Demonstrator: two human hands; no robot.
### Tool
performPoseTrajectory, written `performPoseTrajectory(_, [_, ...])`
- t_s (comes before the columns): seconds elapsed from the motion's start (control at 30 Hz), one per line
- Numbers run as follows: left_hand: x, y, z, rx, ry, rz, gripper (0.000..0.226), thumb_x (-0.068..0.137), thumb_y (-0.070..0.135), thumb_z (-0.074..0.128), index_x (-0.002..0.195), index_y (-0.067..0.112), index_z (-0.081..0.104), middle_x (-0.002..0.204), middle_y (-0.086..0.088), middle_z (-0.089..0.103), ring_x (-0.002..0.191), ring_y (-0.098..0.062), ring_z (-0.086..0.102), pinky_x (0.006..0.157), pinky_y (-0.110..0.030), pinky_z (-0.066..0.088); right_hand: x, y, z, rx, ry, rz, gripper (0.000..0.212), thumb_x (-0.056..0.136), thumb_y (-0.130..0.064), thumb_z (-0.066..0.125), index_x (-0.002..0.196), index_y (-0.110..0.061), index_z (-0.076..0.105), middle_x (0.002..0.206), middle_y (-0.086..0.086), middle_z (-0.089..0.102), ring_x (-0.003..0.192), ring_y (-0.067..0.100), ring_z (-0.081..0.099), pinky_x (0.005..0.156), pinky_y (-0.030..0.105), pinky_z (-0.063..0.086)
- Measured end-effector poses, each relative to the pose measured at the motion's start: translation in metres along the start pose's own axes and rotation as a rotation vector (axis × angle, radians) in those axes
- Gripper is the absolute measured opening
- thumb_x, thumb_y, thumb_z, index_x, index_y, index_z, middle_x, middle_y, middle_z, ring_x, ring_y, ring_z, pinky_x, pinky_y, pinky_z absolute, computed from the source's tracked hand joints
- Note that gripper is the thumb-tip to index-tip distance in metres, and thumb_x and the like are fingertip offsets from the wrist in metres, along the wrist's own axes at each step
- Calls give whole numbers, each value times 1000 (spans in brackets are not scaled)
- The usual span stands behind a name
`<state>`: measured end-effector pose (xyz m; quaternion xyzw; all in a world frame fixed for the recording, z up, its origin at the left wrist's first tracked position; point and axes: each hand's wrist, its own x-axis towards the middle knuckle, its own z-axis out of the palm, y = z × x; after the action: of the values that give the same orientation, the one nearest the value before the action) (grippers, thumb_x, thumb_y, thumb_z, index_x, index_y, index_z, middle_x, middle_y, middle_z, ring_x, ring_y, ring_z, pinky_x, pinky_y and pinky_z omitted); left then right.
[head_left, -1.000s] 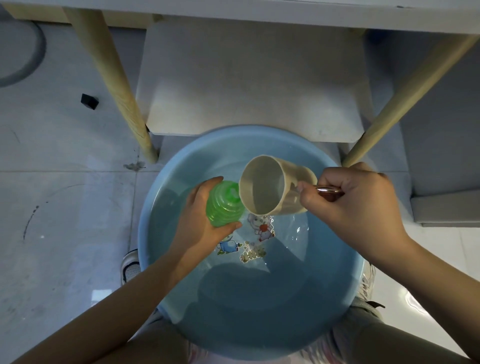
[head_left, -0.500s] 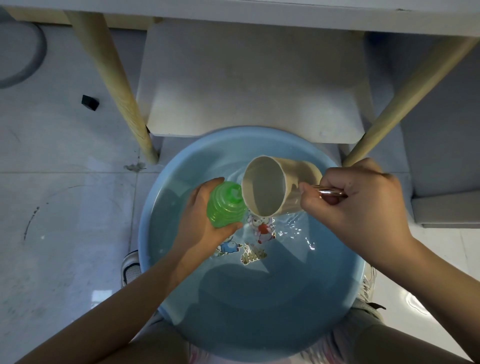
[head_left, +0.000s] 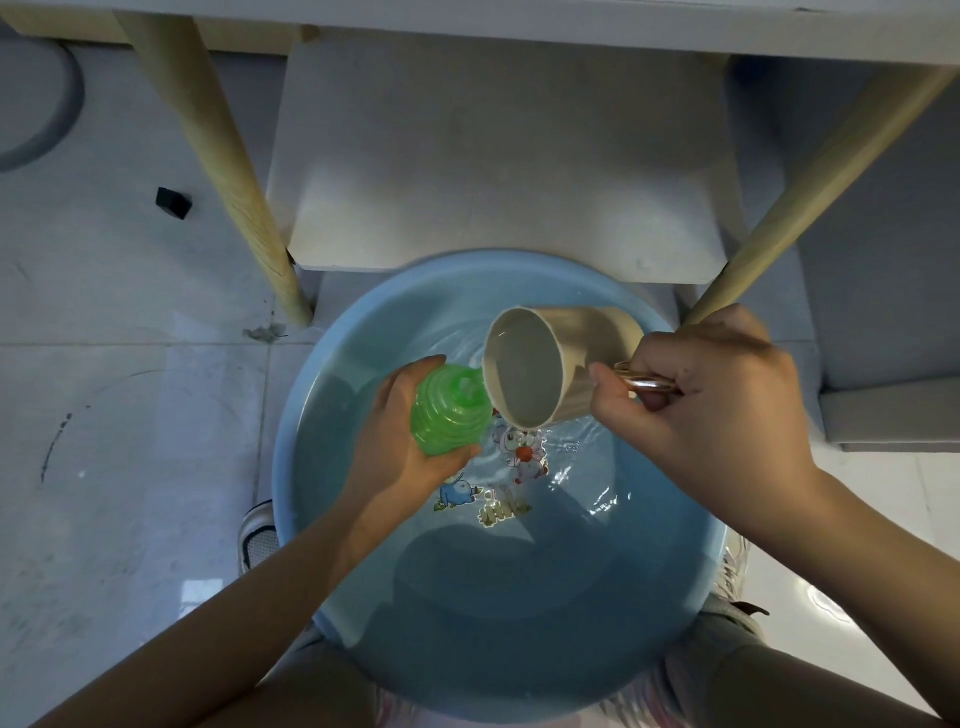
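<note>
I take this for a home, seen at floor level. I'm looking down on pale glossy floor tiles (head_left: 130, 467) with grout lines and a few scuffs. A blue plastic basin (head_left: 467, 665) of water sits right on them between the person's knees, with a sneaker (head_left: 257, 535) just beside its left rim. The basin's bottom carries a children's cartoon print (head_left: 522, 452). At its far edge two plain wooden table legs (head_left: 228, 171) splay down from a white tabletop (head_left: 519, 15), with a white box (head_left: 498, 156) between them. A cup (head_left: 571, 332) and a green bottle (head_left: 449, 415), held over the water, are household ware. Which room this is, I cannot tell.
</note>
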<state>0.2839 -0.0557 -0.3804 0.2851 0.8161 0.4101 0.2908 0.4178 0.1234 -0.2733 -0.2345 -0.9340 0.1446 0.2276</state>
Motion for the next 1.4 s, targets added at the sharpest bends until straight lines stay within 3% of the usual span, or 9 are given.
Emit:
performPoseTrajectory(0.13, [-2,0,1,4,-12,15,82,62,13,87,124,36,39,124,10,41,104,24,38,83,5,28,0,2,1,-10,16,-29,39,76,-30,57,43,-11,46,37,2,41,43,28,42,61,18,19])
performPoseTrajectory(0.37, [-1,-1,2,-4,-15,10,81,62,14,87,123,38,39,123,10,43,103,23,41,82,5,30,1,4,4,-7,74,-124,40,78,-26,59,44,-11,46,38,2,40,40,25,37,66,20,24])
performPoseTrajectory(0.5, [-3,-2,2,-18,-20,8,81,63,13,87,123,39,39,117,23,39,102,25,40,81,5,31,1,5,5,-9,97,-168,38,78,-24,62,45,-12,47,39,0,40,41,22,36,66,25,31])
performPoseTrajectory(0.67, [-3,-2,3,-17,-18,17,81,61,13,87,119,43,38,117,23,41,103,22,42,83,3,32,1,6,6,-26,111,-214,37,79,-22,64,45,-11,50,39,1,39,41,21,37,65,30,34])
performPoseTrajectory(0.77, [-1,-2,3,-25,-12,12,80,61,13,87,120,41,41,118,14,45,104,17,45,84,1,34,2,6,6,-40,121,-244,37,79,-20,65,46,-10,51,39,1,40,41,21,39,65,30,34])
performPoseTrajectory(1.0, [-4,1,3,-7,-19,15,79,62,16,87,123,38,42,120,15,46,104,20,43,81,3,32,2,7,8,-47,129,-279,35,80,-19,65,47,-10,55,40,0,43,42,22,42,65,30,36])
performPoseTrajectory(1.13, [-3,1,3,8,-19,0,79,62,16,87,128,29,45,123,11,46,100,11,48,83,3,32,3,5,8,-53,143,-307,35,79,-18,65,47,-10,54,40,0,41,42,21,42,65,30,35])
performPoseTrajectory(1.23, [-4,2,2,8,-28,5,80,62,17,87,127,32,44,123,12,45,104,5,47,84,3,31,3,4,7,-62,147,-331,33,79,-17,66,48,-10,56,42,-1,44,44,21,43,65,30,35])
performPoseTrajectory(1.4, [-4,4,2,-15,-38,19,77,58,28,81,124,36,41,117,19,44,103,22,42,82,5,29,3,2,8,-79,143,-370,32,81,-17,65,51,-10,57,45,-1,49,45,23,46,65,34,37])
